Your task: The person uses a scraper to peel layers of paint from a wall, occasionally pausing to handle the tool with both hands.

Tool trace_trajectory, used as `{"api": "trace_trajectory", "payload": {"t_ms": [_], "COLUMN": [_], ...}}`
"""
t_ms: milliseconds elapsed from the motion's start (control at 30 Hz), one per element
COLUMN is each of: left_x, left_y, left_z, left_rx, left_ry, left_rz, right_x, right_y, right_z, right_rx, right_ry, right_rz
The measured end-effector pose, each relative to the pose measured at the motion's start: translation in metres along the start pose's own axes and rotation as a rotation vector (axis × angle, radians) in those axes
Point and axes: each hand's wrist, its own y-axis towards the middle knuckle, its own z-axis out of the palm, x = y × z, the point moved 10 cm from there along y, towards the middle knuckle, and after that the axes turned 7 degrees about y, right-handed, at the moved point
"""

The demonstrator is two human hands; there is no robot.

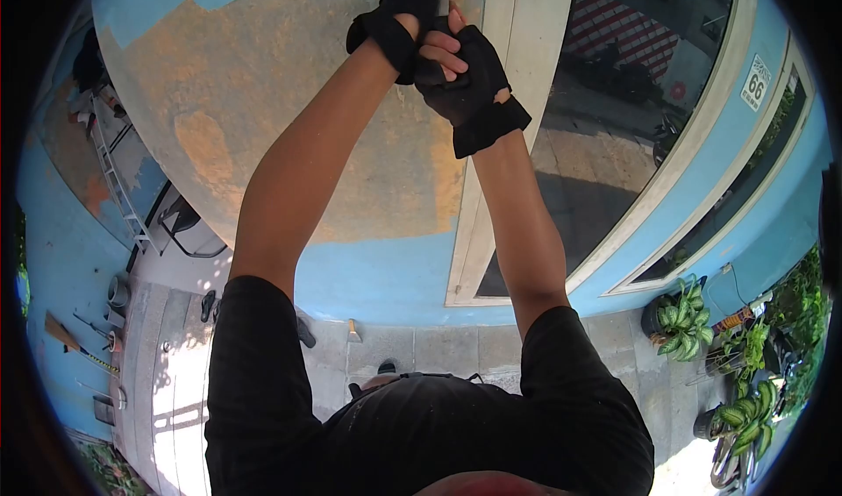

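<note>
Both hands wear black fingerless gloves and are raised together against the wall [289, 101], close to the white window frame [524, 31]. My left hand [405, 22] is closed, its fingers mostly hidden behind the glove. Just below and to its right, my right hand [460, 71] is closed too, fingers curled. Between them shows a small piece of a flat grey blade, seemingly a scraper [444, 3]; its handle is hidden in the hands. Around them the wall is bare grey and orange-brown, with light blue paint along the edges.
Dark window glass [605, 136] lies right of the hands. On the paving stand a brush [353, 330] and, at right, potted plants [684, 325]. At left are a metal ladder [118, 176], a black chair [189, 224] and a broom [66, 334].
</note>
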Motion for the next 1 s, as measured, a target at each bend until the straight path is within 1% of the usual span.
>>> {"api": "trace_trajectory", "payload": {"t_ms": [33,67,133,167,233,300,367,400,467,500,567,600,633,667,700,733,767,800,833,900,967,1000], "left_x": [-0.003,-0.003,0.002,0.008,0.014,0.018,0.013,-0.007,-0.026,-0.015,0.010,-0.003,-0.003,-0.013,-0.008,0.004,0.018,0.014,-0.008,-0.024,0.000,0.006], "left_y": [0.013,0.018,0.031,0.030,0.028,0.043,0.068,0.047,-0.025,-0.013,0.043,0.047,0.049,0.031,0.018,0.037,0.044,0.048,0.049,0.032,0.019,0.016], "left_z": [-0.004,-0.003,-0.001,0.000,-0.003,-0.003,-0.012,-0.017,0.029,0.033,-0.002,-0.007,-0.010,-0.002,0.007,0.023,0.022,-0.001,-0.018,-0.013,0.015,0.016], "left_rx": [-0.001,0.011,0.026,0.038,0.033,0.033,-0.122,-0.122,0.385,0.388,-0.013,-0.073,-0.074,-0.012,0.049,0.356,0.354,0.121,-0.115,-0.150,0.116,0.113], "left_ry": [0.081,0.076,0.016,-0.046,-0.024,0.008,-0.055,-0.054,-0.293,-0.293,-0.099,0.023,0.022,-0.126,-0.276,-0.514,-0.513,-0.116,0.285,0.299,-0.359,-0.362], "left_rz": [0.100,0.119,0.105,0.082,0.080,0.101,0.321,0.321,-0.083,-0.084,0.105,0.196,0.200,0.095,-0.025,-0.055,-0.055,0.170,0.402,0.386,-0.080,-0.093], "right_x": [0.000,-0.002,-0.003,-0.002,-0.004,-0.006,0.000,0.003,0.004,0.001,0.000,-0.001,-0.001,0.001,0.003,0.005,0.002,-0.005,-0.006,-0.006,-0.005,-0.008], "right_y": [0.000,0.000,0.001,0.002,-0.003,-0.004,0.002,0.004,0.004,0.007,0.003,0.004,0.005,0.009,0.012,0.014,0.010,0.001,-0.001,0.000,0.004,0.000], "right_z": [0.001,0.004,0.006,0.000,-0.008,-0.002,0.003,0.004,0.004,0.007,0.007,0.005,0.004,0.010,0.012,0.012,0.011,0.007,0.006,0.005,0.007,0.005], "right_rx": [0.008,0.039,0.066,0.025,-0.024,0.035,0.059,0.074,0.050,0.045,0.052,0.092,0.130,0.131,0.066,0.007,0.008,0.019,0.044,0.069,0.027,0.017], "right_ry": [-0.002,-0.003,-0.002,0.049,0.104,0.013,-0.009,-0.027,0.011,0.045,-0.004,-0.015,-0.024,-0.028,0.006,0.037,0.038,0.021,-0.006,0.026,0.122,0.129], "right_rz": [0.003,0.025,0.045,0.020,-0.004,-0.006,0.005,0.011,0.011,0.026,-0.007,0.022,0.048,0.049,0.025,0.001,0.003,0.000,0.000,0.023,0.034,0.030]}}
